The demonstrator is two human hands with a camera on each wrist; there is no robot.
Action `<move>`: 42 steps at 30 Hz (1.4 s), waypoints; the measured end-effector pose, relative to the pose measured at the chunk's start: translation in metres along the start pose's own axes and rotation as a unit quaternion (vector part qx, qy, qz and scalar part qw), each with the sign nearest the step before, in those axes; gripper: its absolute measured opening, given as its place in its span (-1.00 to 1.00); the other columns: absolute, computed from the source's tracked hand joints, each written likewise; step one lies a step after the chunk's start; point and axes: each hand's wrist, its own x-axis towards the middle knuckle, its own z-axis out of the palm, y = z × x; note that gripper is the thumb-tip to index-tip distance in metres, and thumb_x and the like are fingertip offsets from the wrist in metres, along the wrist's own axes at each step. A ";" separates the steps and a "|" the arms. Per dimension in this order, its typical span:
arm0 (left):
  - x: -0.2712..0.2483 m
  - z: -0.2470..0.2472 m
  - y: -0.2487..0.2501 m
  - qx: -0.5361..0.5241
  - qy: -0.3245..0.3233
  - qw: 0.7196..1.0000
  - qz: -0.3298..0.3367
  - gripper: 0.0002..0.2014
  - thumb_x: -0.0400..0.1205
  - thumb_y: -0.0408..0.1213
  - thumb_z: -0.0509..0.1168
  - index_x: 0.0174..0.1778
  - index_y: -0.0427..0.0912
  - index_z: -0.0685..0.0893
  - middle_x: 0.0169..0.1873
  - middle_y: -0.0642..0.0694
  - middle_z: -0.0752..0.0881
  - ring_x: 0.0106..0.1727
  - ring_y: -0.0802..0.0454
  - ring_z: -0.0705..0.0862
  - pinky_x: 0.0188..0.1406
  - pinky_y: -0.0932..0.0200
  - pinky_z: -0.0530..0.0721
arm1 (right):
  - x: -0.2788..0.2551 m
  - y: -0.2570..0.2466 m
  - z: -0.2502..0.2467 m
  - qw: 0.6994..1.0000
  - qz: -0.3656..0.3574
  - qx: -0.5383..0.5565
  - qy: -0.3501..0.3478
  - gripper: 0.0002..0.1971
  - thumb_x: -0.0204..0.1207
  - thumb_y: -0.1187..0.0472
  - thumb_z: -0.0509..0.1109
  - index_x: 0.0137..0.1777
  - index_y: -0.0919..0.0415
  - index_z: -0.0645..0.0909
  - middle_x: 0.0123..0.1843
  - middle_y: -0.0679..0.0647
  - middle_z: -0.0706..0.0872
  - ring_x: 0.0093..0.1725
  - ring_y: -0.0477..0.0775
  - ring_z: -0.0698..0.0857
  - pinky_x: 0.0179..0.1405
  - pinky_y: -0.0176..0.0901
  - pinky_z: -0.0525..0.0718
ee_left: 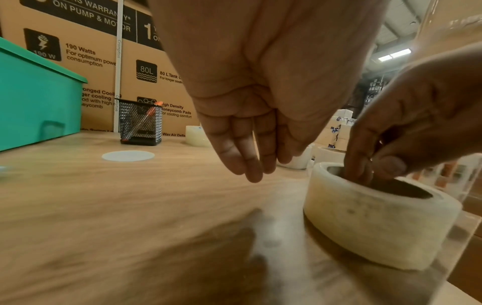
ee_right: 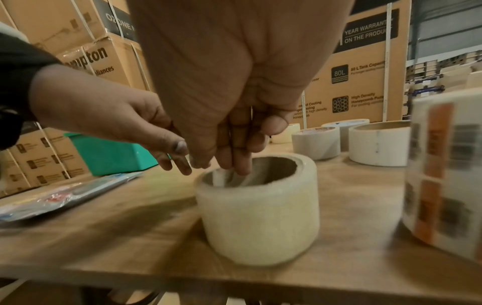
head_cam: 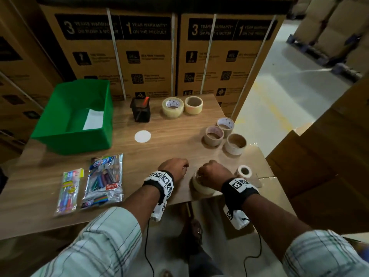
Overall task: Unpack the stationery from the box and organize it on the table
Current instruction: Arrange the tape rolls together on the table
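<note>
A clear tape roll (head_cam: 199,187) (ee_left: 370,227) (ee_right: 260,216) stands flat near the table's front edge. My right hand (head_cam: 213,172) (ee_left: 370,165) (ee_right: 234,156) reaches down into it, fingers hooked inside its cardboard core and thumb above the rim. My left hand (head_cam: 175,166) (ee_left: 250,161) (ee_right: 167,152) hovers just left of the roll with relaxed fingers pointing down, holding nothing. The green box (head_cam: 69,140) (ee_left: 39,103) sits at the back left with a white sheet (head_cam: 93,119) inside. Two pen packs (head_cam: 68,192) (head_cam: 103,180) lie at the front left.
A black mesh pen holder (head_cam: 142,111) with an orange pen stands behind a white disc (head_cam: 142,136). Two big tape rolls (head_cam: 172,107) sit at the back and three brown-cored rolls (head_cam: 225,134) at the right. A small labelled roll (head_cam: 244,170) (ee_right: 443,175) stands by the right edge. Cartons wall the back.
</note>
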 end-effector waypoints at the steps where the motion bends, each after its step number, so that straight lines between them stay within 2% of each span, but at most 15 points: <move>1: -0.002 0.003 0.000 0.004 -0.003 1.000 0.000 -0.73 0.66 -0.15 0.13 0.22 0.02 0.64 0.24 -0.09 0.71 0.23 -0.16 0.66 0.21 -0.04 0.65 | -0.005 -0.001 0.005 1.000 0.000 -0.004 -0.001 -0.79 0.46 0.01 0.33 -0.06 0.10 0.70 -0.02 0.14 0.77 0.04 0.26 0.63 -0.06 -0.01 0.64; 4: -0.009 0.011 0.002 0.015 -0.011 1.000 0.007 -0.74 0.65 -0.16 0.14 0.18 0.03 0.66 0.21 -0.07 0.71 0.21 -0.15 0.66 0.21 -0.03 0.64 | -0.018 -0.002 0.018 0.999 -0.002 -0.025 -0.021 -0.64 0.41 -0.16 0.34 0.02 0.07 0.70 0.19 0.07 0.73 0.21 0.25 0.61 0.15 -0.03 0.58; 7: -0.011 0.019 0.003 0.018 -0.022 1.000 0.011 -0.74 0.64 -0.15 0.14 0.16 0.04 0.66 0.20 -0.07 0.72 0.20 -0.15 0.67 0.21 -0.03 0.64 | -0.023 -0.005 0.024 0.998 0.012 -0.045 -0.051 -0.60 0.44 -0.15 0.36 0.16 0.07 0.67 0.30 0.10 0.67 0.37 0.22 0.53 0.27 0.03 0.46; 11: -0.011 0.021 -0.001 0.016 -0.015 1.000 0.004 -0.74 0.65 -0.15 0.14 0.18 0.03 0.66 0.20 -0.07 0.72 0.19 -0.14 0.67 0.20 -0.02 0.64 | -0.021 -0.007 0.019 0.996 0.016 -0.073 -0.051 -0.67 0.49 0.01 0.35 0.18 0.13 0.66 0.27 0.17 0.68 0.32 0.24 0.57 0.25 0.00 0.47; 18: 0.009 0.002 -0.018 0.014 0.004 0.999 -0.036 -0.75 0.66 -0.16 0.13 0.18 0.03 0.66 0.21 -0.10 0.72 0.20 -0.19 0.67 0.21 -0.04 0.64 | 0.004 -0.012 -0.010 0.998 -0.018 -0.054 -0.005 -0.69 0.41 0.02 0.40 0.11 0.11 0.71 0.20 0.14 0.72 0.27 0.24 0.60 0.20 -0.03 0.55; 25: 0.043 -0.028 -0.038 -0.029 0.034 0.996 -0.081 -0.77 0.64 -0.19 0.14 0.10 0.02 0.68 0.15 -0.11 0.74 0.15 -0.19 0.69 0.17 -0.04 0.66 | 0.076 -0.005 -0.052 0.997 -0.054 -0.052 -0.007 -0.74 0.39 0.06 0.38 0.00 0.17 0.73 0.08 0.18 0.77 0.13 0.28 0.69 0.08 -0.04 0.63; 30: 0.085 -0.064 -0.051 -0.034 0.066 0.991 -0.110 -0.76 0.64 -0.16 0.15 0.12 0.02 0.69 0.16 -0.14 0.73 0.16 -0.23 0.68 0.14 -0.03 0.65 | 0.140 0.012 -0.074 0.998 -0.023 -0.059 -0.009 -0.71 0.39 0.06 0.39 0.05 0.16 0.70 0.08 0.20 0.75 0.15 0.30 0.65 0.07 -0.01 0.64; 33: 0.114 -0.082 -0.056 -0.030 0.071 0.989 -0.129 -0.76 0.64 -0.14 0.14 0.10 0.03 0.69 0.16 -0.14 0.74 0.16 -0.24 0.68 0.11 -0.02 0.65 | 0.178 0.028 -0.080 1.000 0.013 -0.023 -0.014 -0.72 0.38 0.08 0.39 0.05 0.17 0.68 0.09 0.23 0.73 0.18 0.33 0.64 0.09 -0.01 0.65; 37: 0.146 -0.089 -0.061 -0.036 0.065 0.987 -0.139 -0.76 0.62 -0.11 0.16 0.07 0.09 0.71 0.14 -0.08 0.76 0.14 -0.20 0.70 0.12 -0.03 0.68 | 0.215 0.052 -0.082 0.999 0.034 -0.008 -0.028 -0.71 0.41 0.13 0.38 0.11 0.18 0.66 0.14 0.24 0.70 0.24 0.31 0.60 0.12 -0.01 0.64; 42: 0.175 -0.088 -0.062 -0.037 0.064 0.987 -0.140 -0.79 0.62 -0.17 0.16 0.04 0.09 0.68 0.12 -0.06 0.75 0.14 -0.18 0.69 0.13 -0.03 0.68 | 0.246 0.071 -0.078 0.999 0.044 -0.008 -0.016 -0.74 0.43 0.19 0.36 0.11 0.16 0.67 0.12 0.21 0.72 0.25 0.28 0.61 0.09 -0.03 0.66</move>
